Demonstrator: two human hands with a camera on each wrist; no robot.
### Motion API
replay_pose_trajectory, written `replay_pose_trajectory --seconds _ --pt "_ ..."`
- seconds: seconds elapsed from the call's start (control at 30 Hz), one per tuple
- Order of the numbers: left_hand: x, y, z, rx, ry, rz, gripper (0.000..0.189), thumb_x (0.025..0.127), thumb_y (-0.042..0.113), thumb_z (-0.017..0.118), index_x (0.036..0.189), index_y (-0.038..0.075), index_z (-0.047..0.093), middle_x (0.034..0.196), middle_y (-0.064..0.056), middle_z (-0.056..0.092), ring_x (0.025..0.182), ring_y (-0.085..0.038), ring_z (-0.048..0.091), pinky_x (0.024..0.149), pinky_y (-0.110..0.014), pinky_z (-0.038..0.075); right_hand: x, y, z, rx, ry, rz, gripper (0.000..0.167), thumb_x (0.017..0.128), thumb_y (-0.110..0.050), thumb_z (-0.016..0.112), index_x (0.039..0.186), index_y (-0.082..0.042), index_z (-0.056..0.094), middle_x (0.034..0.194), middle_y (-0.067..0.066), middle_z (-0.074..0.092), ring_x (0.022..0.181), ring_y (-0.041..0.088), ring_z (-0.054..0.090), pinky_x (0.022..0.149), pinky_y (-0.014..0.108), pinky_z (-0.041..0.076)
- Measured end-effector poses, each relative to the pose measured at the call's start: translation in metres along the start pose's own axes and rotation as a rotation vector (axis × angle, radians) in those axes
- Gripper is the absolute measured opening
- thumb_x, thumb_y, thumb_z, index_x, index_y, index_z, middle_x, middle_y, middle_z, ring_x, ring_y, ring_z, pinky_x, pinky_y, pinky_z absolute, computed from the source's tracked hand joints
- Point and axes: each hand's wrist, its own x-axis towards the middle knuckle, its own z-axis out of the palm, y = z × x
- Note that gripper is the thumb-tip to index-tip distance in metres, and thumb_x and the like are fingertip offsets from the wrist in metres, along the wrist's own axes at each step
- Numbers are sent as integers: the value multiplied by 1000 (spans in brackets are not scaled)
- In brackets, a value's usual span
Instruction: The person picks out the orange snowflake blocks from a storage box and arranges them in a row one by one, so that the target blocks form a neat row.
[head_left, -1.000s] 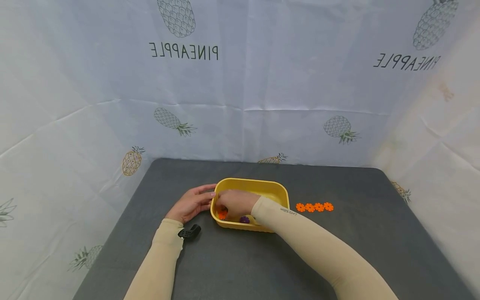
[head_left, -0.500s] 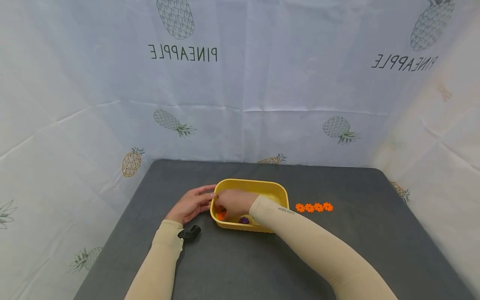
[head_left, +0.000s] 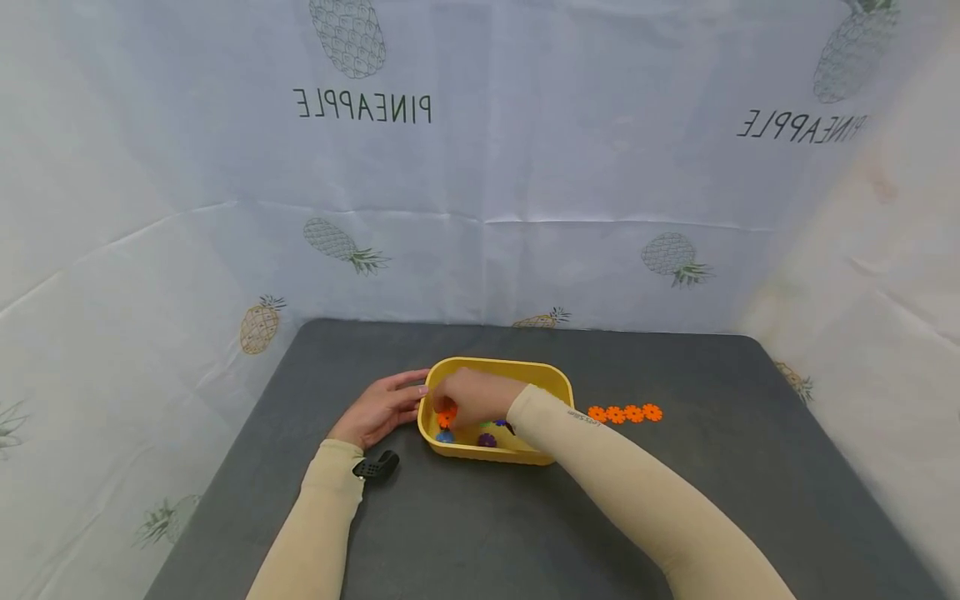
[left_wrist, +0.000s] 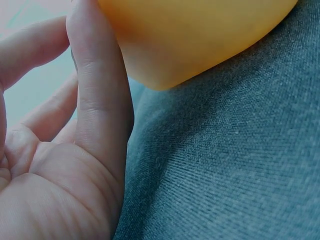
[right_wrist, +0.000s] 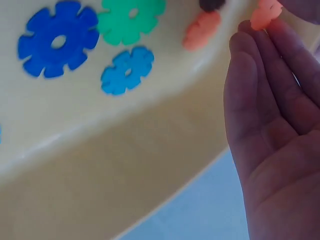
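Observation:
A yellow plastic bin (head_left: 510, 362) sits on the dark table, holding loose flower-shaped plastic discs. My right hand (head_left: 477, 397) reaches into its left half and pinches an orange flower-shaped disc (right_wrist: 265, 14) between thumb and fingertips. Below that hand lie a light blue disc (right_wrist: 128, 71), a dark blue disc (right_wrist: 37, 45), a green disc (right_wrist: 117, 30) and another orange disc (right_wrist: 202, 30). A purple disc (head_left: 487, 440) rests near the bin's front wall. My left hand (head_left: 375, 411) rests at the bin's left end, thumb straight and touching the outer wall, fingers extended behind it.
To the right of the bin, several orange discs (head_left: 633, 414) lie in a row on the dark grey tabletop (head_left: 465, 525). A black band (head_left: 377, 467) is on the left wrist. Pineapple-printed white cloth (head_left: 480, 167) hangs behind the table and along both sides.
My right hand has lifted slightly inside the bin with the orange disc in its fingertips. Blue and green discs now show beneath it. The left hand stays at the bin's end.

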Motion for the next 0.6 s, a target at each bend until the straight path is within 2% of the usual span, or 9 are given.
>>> replay_pose_trajectory --seconds 0.27,0.4,0.6 --pt "-1 -2 0 35 8 -6 73 105 33 74 167 13 42 163 -20 52 123 -19 72 101 -34 63 -33 13 -15 214 104 63 37 98 -15 82 134 -12 77 122 -1 75 104 10 69 93 24 61" --pt "0 -3 0 53 15 -6 74 106 35 73 168 12 40 165 -21 50 125 -18 71 102 -33 63 -53 24 -20 300 174 89 40 98 -18 83 136 -12 76 122 -3 72 107 11 69 94 27 62" --pt "1 -3 3 46 25 -12 74 105 35 74 167 11 41 161 -20 55 118 -15 73 99 -30 63 -91 47 -23 423 299 145 38 99 -18 81 137 -15 76 125 -5 72 106 13 68 97 31 62"
